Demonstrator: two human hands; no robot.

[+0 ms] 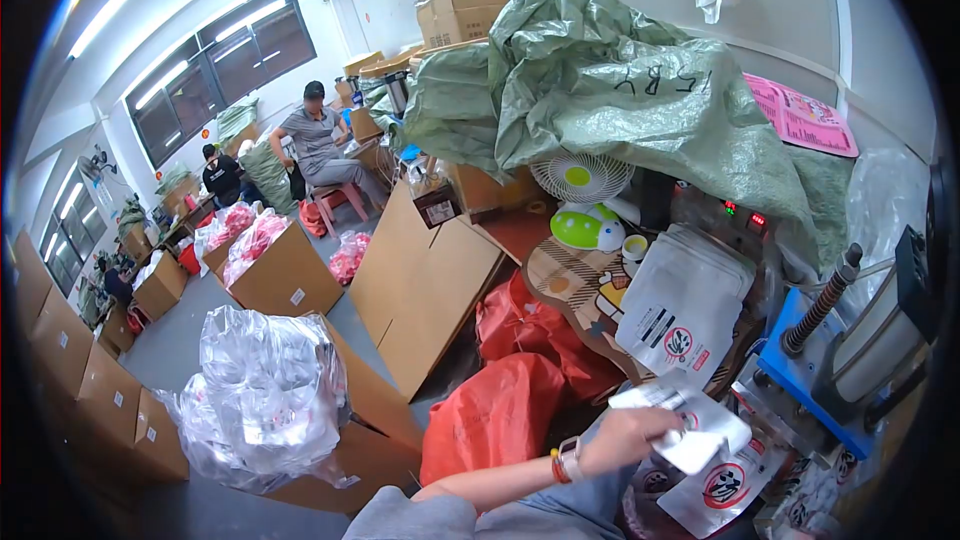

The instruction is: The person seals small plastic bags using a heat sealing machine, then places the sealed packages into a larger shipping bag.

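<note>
My left hand [630,440] reaches in from the lower left, with a watch and a bracelet on its wrist. Its fingers are closed on a white printed pouch [722,422], which is folded and slightly smeared by motion. Just above it, a stack of flat white pouches [685,305] with a red round mark lies on a patterned board [565,275]. Below the hand are more pouches [725,488] with the same red mark, near my lap. My right hand does not show.
A blue and metal press-like machine [815,370] stands close on the right. Red sacks [500,410] lie left of the board. An open carton [385,440] holds clear plastic bags [270,390]. A small fan [582,178] stands behind. A person [325,135] sits farther back.
</note>
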